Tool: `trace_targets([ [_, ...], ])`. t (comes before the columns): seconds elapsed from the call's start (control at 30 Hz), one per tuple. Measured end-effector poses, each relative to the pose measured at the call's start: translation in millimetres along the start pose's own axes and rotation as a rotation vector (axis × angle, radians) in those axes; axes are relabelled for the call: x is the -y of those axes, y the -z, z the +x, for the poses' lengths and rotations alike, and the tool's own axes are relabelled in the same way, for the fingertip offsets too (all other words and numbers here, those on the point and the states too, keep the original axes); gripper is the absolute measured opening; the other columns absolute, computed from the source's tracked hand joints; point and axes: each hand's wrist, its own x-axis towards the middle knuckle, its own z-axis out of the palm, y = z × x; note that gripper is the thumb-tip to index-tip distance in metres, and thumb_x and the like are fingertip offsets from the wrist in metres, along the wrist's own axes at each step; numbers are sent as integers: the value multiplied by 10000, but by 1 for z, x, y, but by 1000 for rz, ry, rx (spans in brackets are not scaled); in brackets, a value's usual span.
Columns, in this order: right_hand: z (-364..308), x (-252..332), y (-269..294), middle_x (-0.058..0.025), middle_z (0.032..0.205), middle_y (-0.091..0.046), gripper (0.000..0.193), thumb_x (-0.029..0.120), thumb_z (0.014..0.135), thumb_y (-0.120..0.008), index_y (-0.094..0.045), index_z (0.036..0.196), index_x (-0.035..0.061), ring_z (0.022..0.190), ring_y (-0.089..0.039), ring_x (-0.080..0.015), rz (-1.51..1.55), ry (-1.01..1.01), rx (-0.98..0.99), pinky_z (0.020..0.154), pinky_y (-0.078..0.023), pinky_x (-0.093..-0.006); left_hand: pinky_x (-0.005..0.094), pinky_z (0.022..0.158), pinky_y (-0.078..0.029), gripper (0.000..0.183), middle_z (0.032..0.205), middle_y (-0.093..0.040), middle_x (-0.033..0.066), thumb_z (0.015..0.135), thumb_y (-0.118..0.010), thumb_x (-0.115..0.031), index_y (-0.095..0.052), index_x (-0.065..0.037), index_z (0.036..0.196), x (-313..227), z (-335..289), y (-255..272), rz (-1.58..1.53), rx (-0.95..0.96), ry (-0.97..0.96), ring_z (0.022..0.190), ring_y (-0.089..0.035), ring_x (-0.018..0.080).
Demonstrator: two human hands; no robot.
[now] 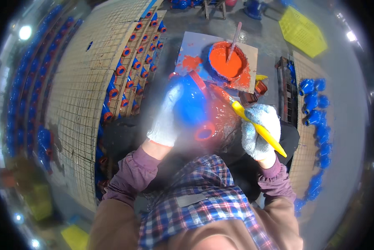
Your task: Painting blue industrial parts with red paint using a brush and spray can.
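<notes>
My left hand (165, 121), in a white glove, is closed on a blue pipe fitting (191, 104) with red-painted rims. It holds the fitting tilted above my lap; motion blurs it somewhat. My right hand (258, 133), also gloved, grips a yellow-handled paintbrush (238, 109). The red bristles point up and left, close to the fitting's upper rim; I cannot tell if they touch. Beyond both hands, a round tub of orange-red paint (224, 62) stands on a paint-splashed board (189, 46), with a stick (234, 41) leaning in it.
Left stands a mesh-covered rack (80, 83) beside rows of blue fittings with red rims (128, 83). Several blue fittings (316, 104) line a board at right, near a dark metal frame (285, 91). A yellow plastic crate (302, 31) sits far right. A glossy, red-smeared surface (226, 121) lies below the brush.
</notes>
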Motion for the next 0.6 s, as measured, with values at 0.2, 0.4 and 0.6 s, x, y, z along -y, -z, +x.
trace_targets([
  [0.2,-9,6,0,-79,771,-646,241,93,722,-733,-683,957,76,648,-617,-237,0,58,16,570,-458,-344,408,825,-573,659,1155,-598,123,887,-599,-514,-433,-95,1368,5,-6,8,894,99,-435,979,-644,254],
  [0.4,-28,10,10,-64,734,-641,160,54,723,-690,-666,877,89,622,-607,-242,62,-26,205,584,-458,-347,411,819,-577,705,1203,-586,140,874,-616,-506,-400,-89,1400,-10,-12,-3,561,87,-146,1007,-645,269],
  [0.6,-25,8,6,-94,783,-650,251,43,672,-722,-661,913,79,681,-629,-294,-48,-65,229,616,-488,-374,449,899,-550,712,1297,-543,155,851,-675,-387,-374,-74,1414,-22,-22,-11,108,27,-135,1123,-600,308],
])
